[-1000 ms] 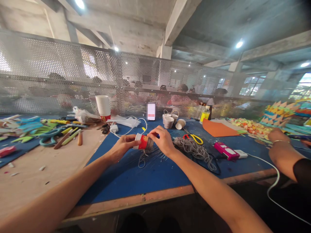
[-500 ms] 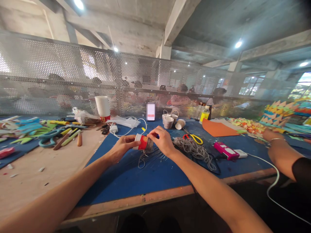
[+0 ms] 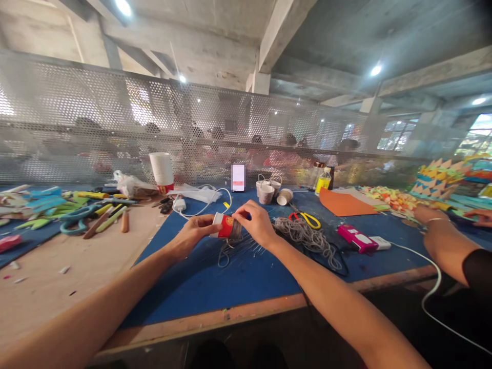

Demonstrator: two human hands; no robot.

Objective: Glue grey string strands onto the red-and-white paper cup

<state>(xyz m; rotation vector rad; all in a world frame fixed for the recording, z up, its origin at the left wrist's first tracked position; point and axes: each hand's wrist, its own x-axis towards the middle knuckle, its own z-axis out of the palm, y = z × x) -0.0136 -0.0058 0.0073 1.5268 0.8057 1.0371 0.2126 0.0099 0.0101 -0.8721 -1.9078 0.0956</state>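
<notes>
My left hand (image 3: pixel 192 231) pinches 1 red-and-white paper cup (image 3: pixel 224 226), tipped on its side above the blue mat (image 3: pixel 207 277). My right hand (image 3: pixel 257 221) has thumb and fingertips pressed together at the cup's cord-wrapped end (perhaps on a strand, though it's too small to be sure). From the cup, the grey cord pile (image 3: pixel 307 237) lies at 3 o'clock, 3 small cups (image 3: pixel 265 193) at 2, and the phone (image 3: pixel 238 178) near 12.

Both forearms are extended forward and angled inward; the left hand (image 3: pixel 197 233) is closed in a grip, the right hand (image 3: pixel 257 221) arched with fingertips pinched together.
</notes>
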